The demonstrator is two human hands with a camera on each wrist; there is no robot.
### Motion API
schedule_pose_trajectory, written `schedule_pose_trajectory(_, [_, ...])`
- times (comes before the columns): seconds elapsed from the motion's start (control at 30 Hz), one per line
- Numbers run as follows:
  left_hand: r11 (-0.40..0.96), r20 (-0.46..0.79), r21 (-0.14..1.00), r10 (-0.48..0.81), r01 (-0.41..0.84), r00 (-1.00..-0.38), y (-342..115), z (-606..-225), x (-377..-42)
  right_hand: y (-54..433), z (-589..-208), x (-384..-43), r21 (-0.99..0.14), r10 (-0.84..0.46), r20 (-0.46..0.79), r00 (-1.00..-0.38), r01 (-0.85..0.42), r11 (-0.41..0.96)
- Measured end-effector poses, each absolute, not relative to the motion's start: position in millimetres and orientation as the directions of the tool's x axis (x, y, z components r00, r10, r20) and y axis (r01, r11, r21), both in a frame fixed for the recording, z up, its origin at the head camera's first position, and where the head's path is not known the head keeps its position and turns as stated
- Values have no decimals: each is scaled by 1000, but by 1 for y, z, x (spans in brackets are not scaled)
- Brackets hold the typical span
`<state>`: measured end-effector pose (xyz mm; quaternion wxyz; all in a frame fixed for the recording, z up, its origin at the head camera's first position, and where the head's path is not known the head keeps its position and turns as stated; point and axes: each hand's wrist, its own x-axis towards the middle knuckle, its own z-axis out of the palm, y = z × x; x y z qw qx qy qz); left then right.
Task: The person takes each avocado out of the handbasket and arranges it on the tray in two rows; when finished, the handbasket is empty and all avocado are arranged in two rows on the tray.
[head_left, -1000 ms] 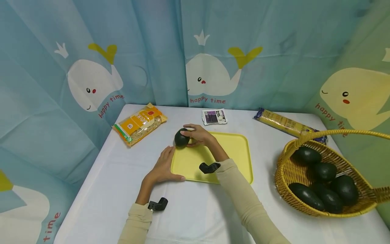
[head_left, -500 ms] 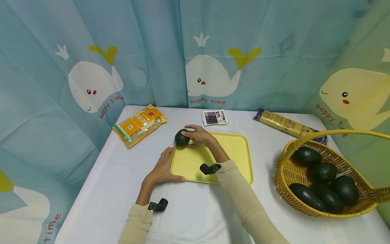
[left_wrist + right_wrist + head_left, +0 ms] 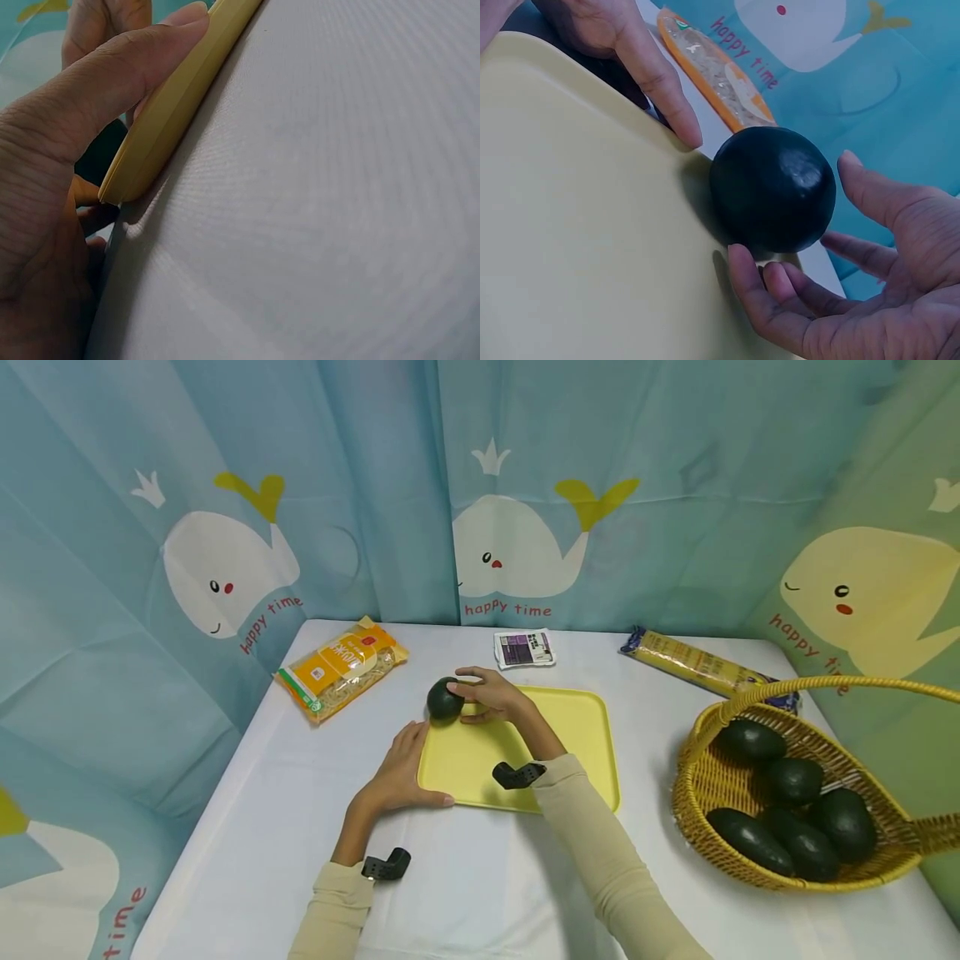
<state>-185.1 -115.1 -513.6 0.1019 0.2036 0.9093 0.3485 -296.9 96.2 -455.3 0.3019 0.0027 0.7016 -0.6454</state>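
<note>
"How many dark green fruits (image 3: pixel 446 699) were there?"

"Six: five in the basket (image 3: pixel 726 787), one at the tray (image 3: pixel 562 727)"

"What came wrapped?"

"Three: one orange packet (image 3: pixel 341 668), one white packet (image 3: pixel 525 649), one gold packet (image 3: pixel 697 664)"

"And the rest?"

"One tray, one basket, one left hand (image 3: pixel 400 777), one right hand (image 3: pixel 491 695), two wrist devices (image 3: pixel 387 864), four printed whales (image 3: pixel 510 547)"

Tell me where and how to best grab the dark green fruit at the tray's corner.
Probably around its widest part, thumb opposite fingers: the dark green fruit is smoothly rounded, with no handle showing. Come from the right, where the right hand is; the left hand takes up the near-left side, at the edge of the yellow tray.
</note>
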Motion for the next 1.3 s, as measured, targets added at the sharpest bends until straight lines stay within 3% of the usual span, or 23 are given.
schedule_pose_trajectory(0.43, [671,-46,680,441,295,-896,-116,-516,-183,109,-450,-291,-902,-380,-431,-819,380,205])
schedule_pose_trajectory(1.3, [650,-5,690,443,317,-897,-115,-514,-182,157,-374,-246,-974,-470,-160,-868,62,216])
